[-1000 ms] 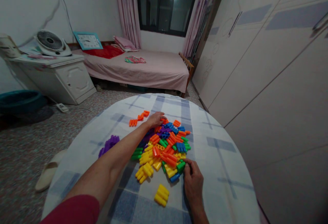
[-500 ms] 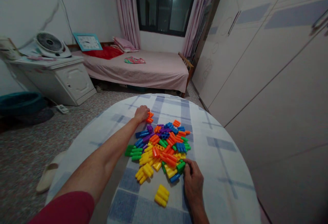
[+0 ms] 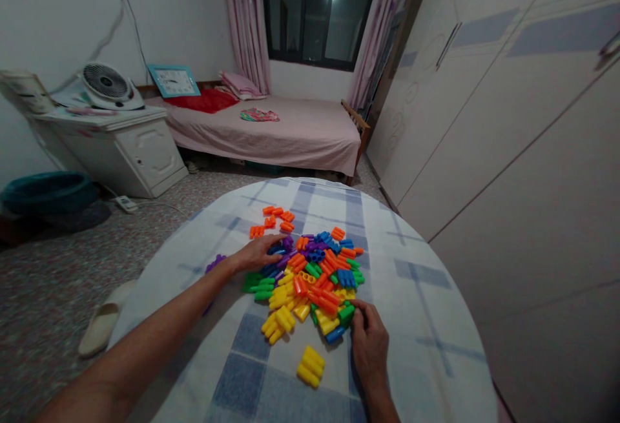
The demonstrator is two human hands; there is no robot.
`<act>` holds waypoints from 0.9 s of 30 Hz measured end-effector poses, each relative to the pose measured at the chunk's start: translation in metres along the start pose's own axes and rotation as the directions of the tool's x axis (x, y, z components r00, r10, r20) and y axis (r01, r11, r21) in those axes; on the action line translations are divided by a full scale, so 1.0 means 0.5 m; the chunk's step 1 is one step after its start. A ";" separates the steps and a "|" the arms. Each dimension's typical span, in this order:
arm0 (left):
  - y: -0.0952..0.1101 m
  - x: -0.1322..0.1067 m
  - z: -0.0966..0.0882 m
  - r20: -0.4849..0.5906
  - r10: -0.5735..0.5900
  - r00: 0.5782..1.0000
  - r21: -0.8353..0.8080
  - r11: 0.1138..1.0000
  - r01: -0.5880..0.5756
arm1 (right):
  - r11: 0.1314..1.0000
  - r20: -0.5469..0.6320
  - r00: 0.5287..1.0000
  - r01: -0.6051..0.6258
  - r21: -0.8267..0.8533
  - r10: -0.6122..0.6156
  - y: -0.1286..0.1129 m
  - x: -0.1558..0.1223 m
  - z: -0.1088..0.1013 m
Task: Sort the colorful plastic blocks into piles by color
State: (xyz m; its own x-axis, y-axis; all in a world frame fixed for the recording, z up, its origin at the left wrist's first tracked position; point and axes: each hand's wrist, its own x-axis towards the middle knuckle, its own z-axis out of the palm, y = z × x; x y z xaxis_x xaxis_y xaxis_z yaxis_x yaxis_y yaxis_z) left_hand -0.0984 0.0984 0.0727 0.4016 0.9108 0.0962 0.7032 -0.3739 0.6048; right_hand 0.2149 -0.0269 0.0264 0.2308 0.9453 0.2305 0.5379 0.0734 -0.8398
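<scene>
My left hand (image 3: 259, 253) reaches over the far left side of a heap of plastic building blocks, its fingers stretched out and apart. The fingertips are at a purple block (image 3: 287, 242) and beside blue ones. At the near right edge of the heap, my right hand (image 3: 371, 339) is closed with fingers curled. Its index fingertip touches a green block (image 3: 345, 314); whether anything is inside the fingers is hidden. Several orange blocks (image 3: 271, 211) lie apart beyond my left hand. Purple blocks (image 3: 214, 263) show left of my wrist, partly behind the arm. A yellow block (image 3: 310, 367) lies in front of the heap.
The round table bears a checked cloth (image 3: 426, 319). Beyond it stand a bed (image 3: 300, 132) and a white cabinet (image 3: 145, 155) with a fan (image 3: 107, 82) on top. A wardrobe (image 3: 533, 184) rises on the right. A slipper (image 3: 103, 326) lies on the floor at left.
My left hand has drawn back from the orange blocks to the purple and blue side of the heap. Those orange blocks are now uncovered. My right hand stays at the green block.
</scene>
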 end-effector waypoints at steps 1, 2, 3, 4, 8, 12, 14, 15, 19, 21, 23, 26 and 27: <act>-0.001 -0.008 0.002 -0.007 -0.042 0.999 -0.036 0.999 0.041 | 1.000 -0.001 1.000 -0.001 -0.002 0.001 0.001 0.000 0.000; -0.001 -0.013 0.005 -0.019 -0.079 0.997 -0.061 0.995 0.078 | 1.000 -0.002 1.000 -0.001 -0.003 0.001 0.001 0.000 0.000; 0.000 -0.016 0.007 -0.035 -0.110 0.993 -0.075 0.991 0.107 | 1.000 -0.003 1.000 0.000 -0.003 0.000 0.001 0.000 -0.001; 0.002 -0.019 0.008 -0.050 -0.131 0.990 -0.078 0.989 0.127 | 1.000 -0.005 1.000 0.002 -0.002 -0.002 0.001 0.000 -0.001; 0.013 -0.030 0.011 -0.086 -0.140 0.986 -0.011 0.990 0.139 | 1.000 -0.007 1.000 0.010 0.008 -0.010 -0.003 0.001 -0.003; 0.013 -0.054 0.016 -0.136 -0.131 0.982 0.056 0.989 0.140 | 1.000 -0.015 1.000 0.017 0.007 -0.017 -0.007 0.002 -0.004; 0.006 -0.069 0.019 -0.174 -0.150 0.973 0.029 0.987 0.157 | 1.000 -0.014 1.000 0.022 0.009 -0.022 -0.006 0.002 -0.003; 0.002 -0.075 0.020 -0.199 -0.169 0.965 0.001 0.985 0.173 | 1.000 -0.012 1.000 0.023 0.010 -0.023 -0.005 0.002 -0.003; 0.005 -0.070 0.009 -0.326 -0.286 0.901 -0.154 0.956 0.248 | 1.000 -0.007 1.000 0.024 0.011 -0.024 0.000 0.002 -0.001; 0.024 -0.044 -0.001 -0.364 -0.300 0.882 -0.219 0.948 0.232 | 1.000 -0.008 1.000 0.023 0.009 -0.023 0.002 0.002 -0.001; 0.051 0.001 -0.008 -0.370 -0.262 0.892 -0.239 0.954 0.181 | 1.000 -0.008 1.000 0.020 0.007 -0.020 0.004 0.002 -0.001; 0.093 0.091 0.000 -0.326 -0.193 0.926 -0.150 0.977 0.151 | 1.000 -0.006 1.000 0.022 0.004 -0.022 0.005 0.002 -0.001; 0.104 0.123 0.008 -0.287 -0.184 0.940 -0.092 0.982 0.164 | 1.000 -0.005 1.000 0.022 0.005 -0.022 0.005 0.002 -0.002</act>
State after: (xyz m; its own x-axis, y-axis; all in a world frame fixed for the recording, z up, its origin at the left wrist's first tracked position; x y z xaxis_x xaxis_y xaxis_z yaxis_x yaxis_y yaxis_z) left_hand -0.0347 0.1340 0.1069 0.0798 0.9753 0.2059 0.7022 -0.2016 0.6828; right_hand 0.2171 -0.0259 0.0249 0.2225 0.9420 0.2513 0.5387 0.0960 -0.8370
